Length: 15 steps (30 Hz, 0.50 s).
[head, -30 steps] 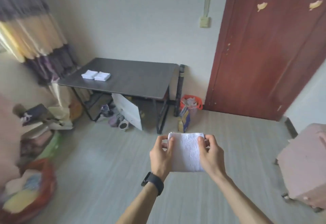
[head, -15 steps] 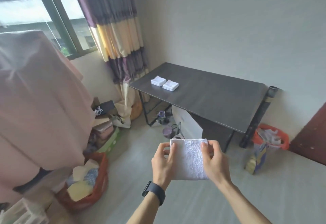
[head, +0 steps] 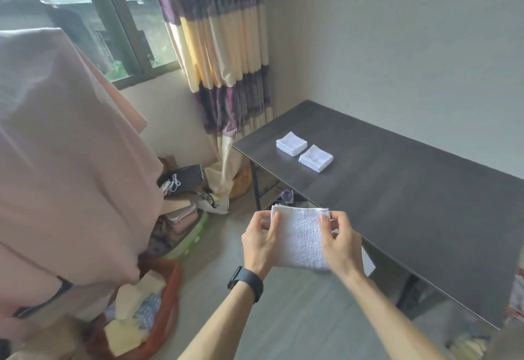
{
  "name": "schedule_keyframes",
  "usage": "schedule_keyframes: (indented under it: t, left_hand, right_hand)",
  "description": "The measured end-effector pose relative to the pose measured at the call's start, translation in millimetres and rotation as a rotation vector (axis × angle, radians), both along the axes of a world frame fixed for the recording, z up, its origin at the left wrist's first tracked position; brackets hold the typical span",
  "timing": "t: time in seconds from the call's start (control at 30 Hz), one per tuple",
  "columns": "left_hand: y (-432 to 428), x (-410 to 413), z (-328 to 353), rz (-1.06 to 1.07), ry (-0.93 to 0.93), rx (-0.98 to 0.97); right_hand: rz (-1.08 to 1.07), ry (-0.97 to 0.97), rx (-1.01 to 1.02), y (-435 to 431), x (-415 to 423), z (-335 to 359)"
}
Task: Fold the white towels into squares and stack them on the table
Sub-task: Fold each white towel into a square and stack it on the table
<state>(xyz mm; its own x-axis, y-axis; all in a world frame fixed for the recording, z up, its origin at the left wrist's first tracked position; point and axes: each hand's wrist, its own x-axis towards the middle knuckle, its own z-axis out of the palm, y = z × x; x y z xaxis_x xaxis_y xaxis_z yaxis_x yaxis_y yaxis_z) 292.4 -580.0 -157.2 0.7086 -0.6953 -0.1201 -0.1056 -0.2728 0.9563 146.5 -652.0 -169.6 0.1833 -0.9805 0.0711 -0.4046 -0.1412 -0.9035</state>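
Note:
I hold a folded white towel (head: 300, 239) in the air in front of me, just off the near edge of the dark table (head: 411, 201). My left hand (head: 262, 242) pinches its upper left corner and my right hand (head: 340, 242) pinches its upper right corner, thumbs on the near face. Two small stacks of folded white towels lie side by side at the table's far left end: the left stack (head: 291, 143) and the right stack (head: 315, 158).
A large pink cloth-covered shape (head: 65, 161) fills the left. An orange basket (head: 167, 311) with cloths stands on the floor below it. Boxes and bags (head: 187, 189) crowd the corner under the striped curtain (head: 224, 48). Grey floor lies under my arms.
The view has swung left and closer to the table; the door is out of sight and the window shows. My hands keep the same hold on the towel.

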Motion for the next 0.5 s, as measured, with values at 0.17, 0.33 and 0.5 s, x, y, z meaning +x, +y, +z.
schedule_keyframes:
  t: [0.17, 0.33, 0.5]
  left_hand:
    - [-85.2, 89.4, -16.6, -0.016, 0.036, 0.019]
    - [-177.1, 180.0, -23.3, -0.080, 0.024, 0.032]
    - [-257.2, 240.2, -30.8, -0.141, 0.054, 0.065]
  right_hand:
    - [-0.002, 0.016, 0.019, -84.3, 89.0, -16.0]
    - [-0.074, 0.014, 0.040, -164.1, 175.3, -21.3]
    - [-0.142, 0.020, 0.084, -236.1, 231.2, -25.1]
